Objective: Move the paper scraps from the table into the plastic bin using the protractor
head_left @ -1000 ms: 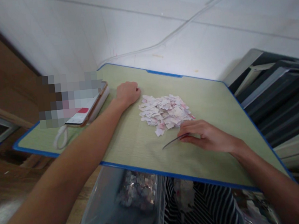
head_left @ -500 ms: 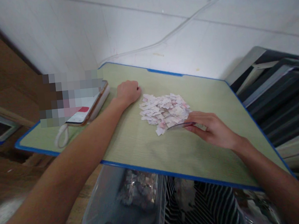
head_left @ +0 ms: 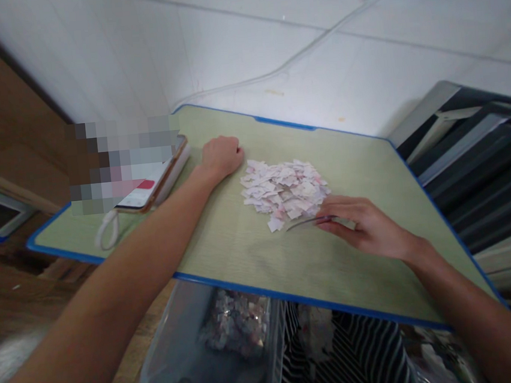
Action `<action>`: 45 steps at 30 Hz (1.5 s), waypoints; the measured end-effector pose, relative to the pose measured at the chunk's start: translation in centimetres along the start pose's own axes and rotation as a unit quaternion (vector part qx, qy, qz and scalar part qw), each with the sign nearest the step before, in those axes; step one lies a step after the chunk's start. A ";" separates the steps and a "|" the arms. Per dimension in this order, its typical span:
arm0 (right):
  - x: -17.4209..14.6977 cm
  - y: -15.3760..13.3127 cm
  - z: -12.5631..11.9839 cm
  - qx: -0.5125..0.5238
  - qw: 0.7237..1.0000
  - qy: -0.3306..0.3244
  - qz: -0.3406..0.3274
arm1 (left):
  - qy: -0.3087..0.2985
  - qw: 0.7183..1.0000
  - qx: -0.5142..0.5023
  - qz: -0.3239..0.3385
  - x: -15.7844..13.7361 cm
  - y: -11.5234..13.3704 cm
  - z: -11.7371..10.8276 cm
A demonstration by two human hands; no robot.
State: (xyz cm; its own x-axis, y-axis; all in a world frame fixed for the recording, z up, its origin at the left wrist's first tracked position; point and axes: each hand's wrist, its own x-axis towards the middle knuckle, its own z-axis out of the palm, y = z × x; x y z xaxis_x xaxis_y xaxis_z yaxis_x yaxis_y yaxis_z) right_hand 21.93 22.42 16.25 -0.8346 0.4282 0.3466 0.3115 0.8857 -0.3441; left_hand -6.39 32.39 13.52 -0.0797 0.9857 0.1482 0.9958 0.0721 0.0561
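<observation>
A heap of small torn white paper scraps [head_left: 282,189], some with pinkish marks, lies on the pale green tabletop [head_left: 224,236]. My right hand [head_left: 362,223] is at the heap's near right edge. Between its thumb and fingers it pinches a thin card [head_left: 301,224], seen nearly edge-on and slightly bent, close to the nearest scraps. What the card is made of I cannot make out. Beyond the heap's left side, my left hand [head_left: 223,157] rests on the table, curled into a fist with nothing visible in it.
A phone [head_left: 140,187] with a white strap lies on a white block at the left. Under the near blue edge, a clear plastic bin [head_left: 175,344] holds more scraps. Dark folded boards [head_left: 474,164] lean at the right. The white wall [head_left: 233,49] stands behind the table.
The card in my right hand has come slightly away from the scraps, toward me. My left fist stays put on the table. The whole view has shifted a little.
</observation>
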 end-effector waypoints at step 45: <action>0.7 -4.8 3.8 0.063 0.991 -0.101 0.058 | -0.004 1.000 -0.013 -0.007 0.1 0.1 0.2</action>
State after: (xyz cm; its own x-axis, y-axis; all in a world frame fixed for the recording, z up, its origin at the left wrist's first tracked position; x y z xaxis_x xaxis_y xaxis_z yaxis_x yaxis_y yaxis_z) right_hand 18.13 17.82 14.86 -0.8744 0.4702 0.1198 0.3631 0.7977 -0.4815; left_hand -6.33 32.49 13.38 -0.0928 0.9859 0.1394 0.9931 0.0816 0.0842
